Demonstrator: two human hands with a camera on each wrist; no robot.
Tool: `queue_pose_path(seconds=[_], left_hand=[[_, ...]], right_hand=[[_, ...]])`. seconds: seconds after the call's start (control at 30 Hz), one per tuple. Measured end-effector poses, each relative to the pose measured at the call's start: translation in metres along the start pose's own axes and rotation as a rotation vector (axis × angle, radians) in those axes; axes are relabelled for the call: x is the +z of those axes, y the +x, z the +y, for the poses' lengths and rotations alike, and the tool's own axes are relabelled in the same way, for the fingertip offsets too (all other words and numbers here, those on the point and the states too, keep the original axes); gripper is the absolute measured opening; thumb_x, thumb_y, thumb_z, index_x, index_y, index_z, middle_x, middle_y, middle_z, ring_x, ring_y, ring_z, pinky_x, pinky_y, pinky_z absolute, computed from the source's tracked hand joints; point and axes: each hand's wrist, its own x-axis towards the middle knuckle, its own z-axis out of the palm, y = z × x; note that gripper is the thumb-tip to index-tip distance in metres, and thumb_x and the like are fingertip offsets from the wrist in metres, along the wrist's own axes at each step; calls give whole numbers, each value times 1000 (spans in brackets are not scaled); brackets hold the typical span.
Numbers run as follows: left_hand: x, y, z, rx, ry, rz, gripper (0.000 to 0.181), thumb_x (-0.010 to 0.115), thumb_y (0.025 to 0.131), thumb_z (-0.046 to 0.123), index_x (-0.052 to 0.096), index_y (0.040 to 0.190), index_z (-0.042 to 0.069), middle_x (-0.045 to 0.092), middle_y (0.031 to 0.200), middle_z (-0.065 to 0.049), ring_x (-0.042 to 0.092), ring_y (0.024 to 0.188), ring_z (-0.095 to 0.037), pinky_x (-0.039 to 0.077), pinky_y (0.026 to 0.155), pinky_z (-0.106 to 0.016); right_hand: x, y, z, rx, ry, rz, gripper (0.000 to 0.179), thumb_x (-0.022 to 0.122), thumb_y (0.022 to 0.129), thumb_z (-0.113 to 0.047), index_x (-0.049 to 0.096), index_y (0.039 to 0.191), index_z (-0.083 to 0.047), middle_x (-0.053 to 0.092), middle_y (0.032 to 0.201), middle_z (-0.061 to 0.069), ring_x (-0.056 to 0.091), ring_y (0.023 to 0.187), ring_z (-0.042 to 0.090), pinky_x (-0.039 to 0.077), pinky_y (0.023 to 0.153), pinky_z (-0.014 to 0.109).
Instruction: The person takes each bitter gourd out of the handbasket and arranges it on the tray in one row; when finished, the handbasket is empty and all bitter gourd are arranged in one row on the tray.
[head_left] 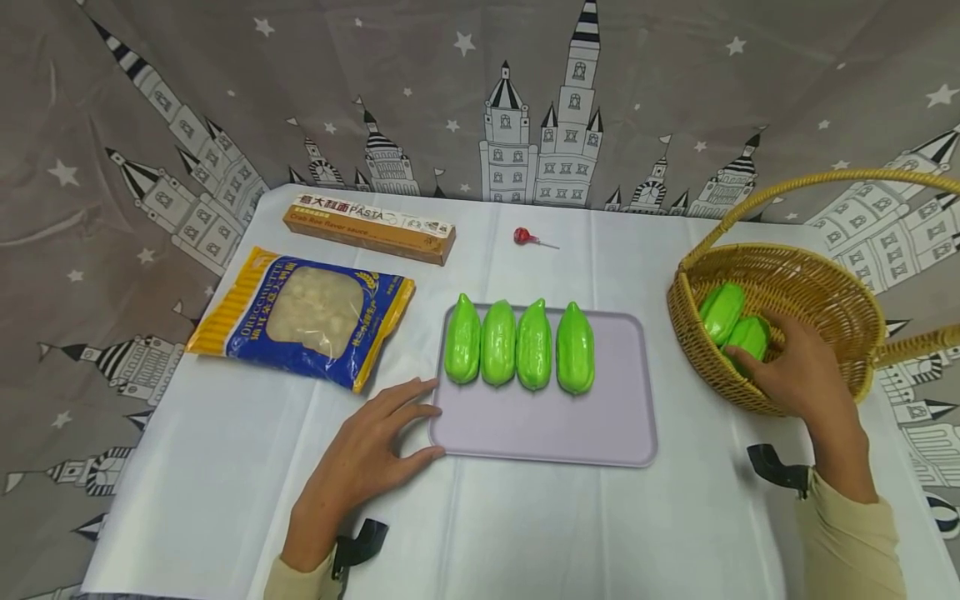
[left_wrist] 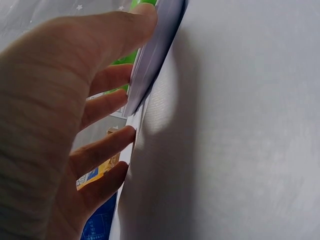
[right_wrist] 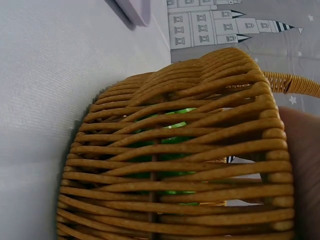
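Observation:
My right hand reaches over the near rim into a wicker basket. Its thumb and fingers are round one green star fruit, and a second star fruit lies beside that one. In the right wrist view the basket's woven wall hides most of the fruit and the fingertips. On the table, a pale purple tray bears a row of several green star fruits along its far left part. My left hand, fingers spread and slightly bent, touches the tray's left edge.
A blue and yellow pasta bag lies left of the tray. Behind it stands a long pasta box. A red lollipop lies beyond the tray. The basket's tall handle arches over the right side.

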Motion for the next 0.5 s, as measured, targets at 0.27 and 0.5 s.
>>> queue_pose_path(seconds=[0.27,0.5], left_hand=[[-1,0,1,-7,2,-6,51,92,82,43,77,123,17,62,154,-3,56,145,-29,46,121,-47],[-1,0,1,-13,3,-13,52,92,82,44,77,123,17,61,155,-2,55,146,-29,46,121,-47]], right_hand=[[-1,0,0,-23,-14,24,75,76,100,-26,42,152,17,48,139,47,49,121,63,47,90,77],[-4,-6,-3,-20,-13,88,74,75,99,-23,42,154,13,49,141,47,45,127,66,42,97,81]])
